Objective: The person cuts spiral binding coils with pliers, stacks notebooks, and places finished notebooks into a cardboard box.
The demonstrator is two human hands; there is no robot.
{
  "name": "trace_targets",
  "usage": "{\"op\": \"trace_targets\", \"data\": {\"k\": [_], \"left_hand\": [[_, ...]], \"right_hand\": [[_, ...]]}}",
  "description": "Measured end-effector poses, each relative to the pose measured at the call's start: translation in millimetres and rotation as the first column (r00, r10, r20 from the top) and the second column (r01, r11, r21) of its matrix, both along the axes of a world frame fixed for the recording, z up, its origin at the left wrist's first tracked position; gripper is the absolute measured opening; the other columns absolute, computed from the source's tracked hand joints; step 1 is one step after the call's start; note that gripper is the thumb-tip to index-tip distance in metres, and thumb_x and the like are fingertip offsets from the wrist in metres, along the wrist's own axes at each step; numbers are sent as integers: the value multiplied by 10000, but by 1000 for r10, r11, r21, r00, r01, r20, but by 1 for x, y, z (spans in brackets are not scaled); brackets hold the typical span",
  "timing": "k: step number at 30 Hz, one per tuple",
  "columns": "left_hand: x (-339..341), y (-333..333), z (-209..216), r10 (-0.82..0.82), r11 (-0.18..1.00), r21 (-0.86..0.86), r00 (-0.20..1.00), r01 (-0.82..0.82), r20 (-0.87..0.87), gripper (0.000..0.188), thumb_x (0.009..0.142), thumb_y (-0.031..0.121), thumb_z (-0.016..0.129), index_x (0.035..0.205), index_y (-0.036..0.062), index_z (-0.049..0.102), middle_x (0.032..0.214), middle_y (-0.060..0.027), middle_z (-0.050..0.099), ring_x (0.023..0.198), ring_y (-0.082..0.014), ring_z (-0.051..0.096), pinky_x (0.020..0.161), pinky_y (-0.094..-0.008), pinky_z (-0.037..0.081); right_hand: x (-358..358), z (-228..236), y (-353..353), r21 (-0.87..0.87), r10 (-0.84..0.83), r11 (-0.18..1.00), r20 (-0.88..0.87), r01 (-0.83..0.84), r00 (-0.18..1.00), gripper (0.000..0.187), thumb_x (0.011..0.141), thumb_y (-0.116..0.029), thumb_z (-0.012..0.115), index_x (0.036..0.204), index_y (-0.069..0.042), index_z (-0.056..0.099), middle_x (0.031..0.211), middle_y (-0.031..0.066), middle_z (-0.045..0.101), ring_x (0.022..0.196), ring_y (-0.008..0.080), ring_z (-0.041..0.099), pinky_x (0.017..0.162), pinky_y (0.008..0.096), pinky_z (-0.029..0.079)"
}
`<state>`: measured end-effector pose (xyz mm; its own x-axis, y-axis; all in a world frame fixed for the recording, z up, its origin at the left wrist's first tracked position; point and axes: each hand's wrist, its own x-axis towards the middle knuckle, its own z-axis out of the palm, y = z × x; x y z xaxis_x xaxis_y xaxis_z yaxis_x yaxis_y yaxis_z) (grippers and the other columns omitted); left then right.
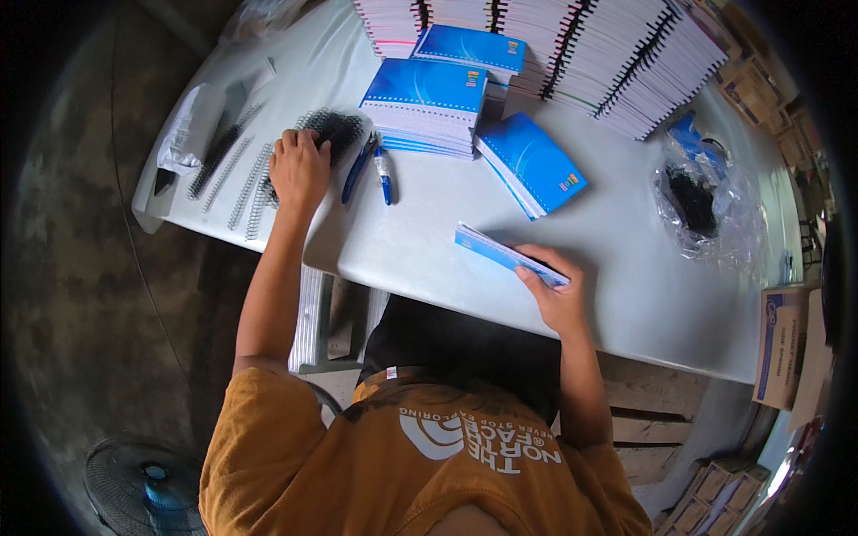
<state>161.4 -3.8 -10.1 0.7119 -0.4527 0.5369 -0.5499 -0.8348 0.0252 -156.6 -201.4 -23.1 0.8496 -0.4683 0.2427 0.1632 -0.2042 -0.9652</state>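
My left hand (299, 165) lies over a heap of dark spiral binding coils (343, 132) at the table's left, its fingers bent into them; the fingertips are partly hidden. Near the front edge, my right hand (556, 290) grips a thin blue-covered booklet (497, 251) between thumb and fingers, its long edge turned upward. Just right of the coils lies a blue-handled tool that looks like pliers (359, 168). Beyond it stands a stack of blue-covered booklets (420, 85) with punched holes along one edge. Another small blue pile (534, 165) sits askew to its right.
Rows of coil-bound books (572, 54) fill the far side of the white-covered table (402, 241). A clear plastic bag with black coils (693, 201) lies at the right. Loose coils and a white wrapped bundle (189, 129) are far left. Cardboard boxes (780, 348) stand beyond the right edge.
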Motion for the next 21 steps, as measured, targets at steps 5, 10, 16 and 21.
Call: {"op": "trace_targets", "data": {"k": [5,10,16,21], "left_hand": [[19,4,18,-9,1000,21,1000,10,-26,224,855,278,567,948,80,614,968,-103,592,922,-294,576,771,-409,453],[36,15,42,-73,984,-168,988,51,-132,245,914,268,487,1001,44,536,908,-201,627,839,-378,601,716,-447,462],[-11,-6,62,-275,939,-298,900,174,-340,291,947,273,441,1111,38,485,903,-229,625,823,-347,618,707,-426,460],[-134,-12,30,-647,661,-443,161,607,-745,615,929,432,454,1376,33,318,918,-205,603,970,-286,572,857,-376,401]], "right_hand": [[6,10,7,140,50,988,52,-57,997,210,834,-8,605,1041,17,629,1061,127,646,977,165,597,853,290,467],[10,4,2,-80,122,990,69,-117,990,231,839,-23,598,1068,-9,629,1076,128,643,990,199,601,857,286,458],[7,1,1,58,123,990,65,-127,990,244,841,-33,607,1084,-13,622,1095,105,641,997,158,587,859,277,452],[12,9,9,48,144,988,7,-144,990,242,846,-16,601,1087,-6,626,1102,91,642,1003,134,583,872,267,450]]}}
